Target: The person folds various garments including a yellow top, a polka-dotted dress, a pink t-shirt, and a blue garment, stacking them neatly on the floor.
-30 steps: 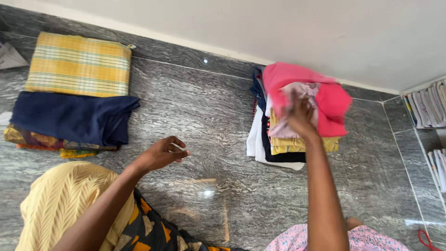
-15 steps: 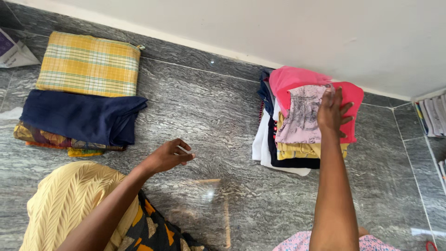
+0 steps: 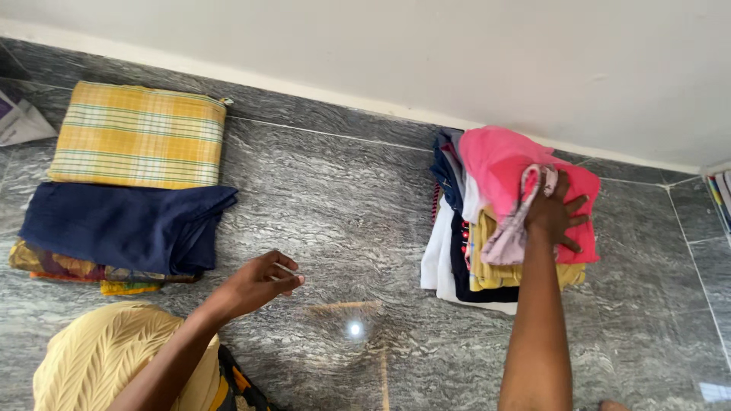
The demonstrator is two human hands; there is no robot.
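My right hand [image 3: 560, 217] lies palm down on a stack of folded clothes [image 3: 495, 266] by the wall, fingers spread over the bright pink top piece [image 3: 499, 156]. A pale pink patterned garment [image 3: 509, 240] is bunched against its thumb side. Under these lie yellow, black, white and dark blue pieces. My left hand [image 3: 255, 285] hovers low over the grey marble floor [image 3: 343, 198], fingers loosely curled, with a small thin pale thing [image 3: 285, 268] pinched at the fingertips; I cannot tell what it is.
At the left lie a yellow checked folded cloth [image 3: 141, 135], a navy cloth [image 3: 122, 227] and patterned fabric [image 3: 68, 266] beneath it. A yellow knitted cloth [image 3: 99, 354] covers my lap. Paper [image 3: 19, 122] lies at the far left, books [image 3: 722, 198] at the far right.
The pale pink garment lay flat on the stack and is now bunched under my right hand, which moved slightly right. My left hand stayed about where it was.
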